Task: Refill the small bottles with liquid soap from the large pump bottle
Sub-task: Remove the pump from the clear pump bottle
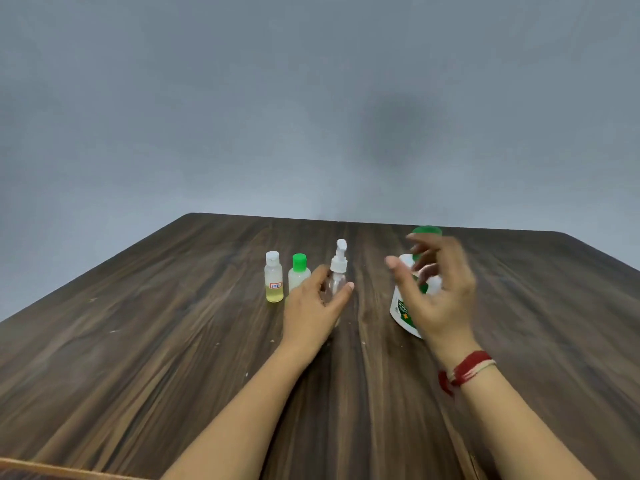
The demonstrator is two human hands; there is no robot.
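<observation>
Three small bottles stand in a row on the dark wooden table [173,341]. The leftmost has a white cap and yellow liquid [274,277]. The middle one has a green cap [299,271]. The third is a clear spray bottle [337,268] with a white nozzle. My left hand [313,308] curls round the spray bottle's lower body, thumb on its right side. The large white pump bottle [401,308] with a green pump head [426,231] stands to the right. My right hand [438,289] hovers blurred in front of it with fingers loosely spread, holding nothing.
A plain grey wall rises behind the table's far edge [346,221]. A light wooden strip [52,469] shows at the bottom left corner. A red thread band [465,368] circles my right wrist.
</observation>
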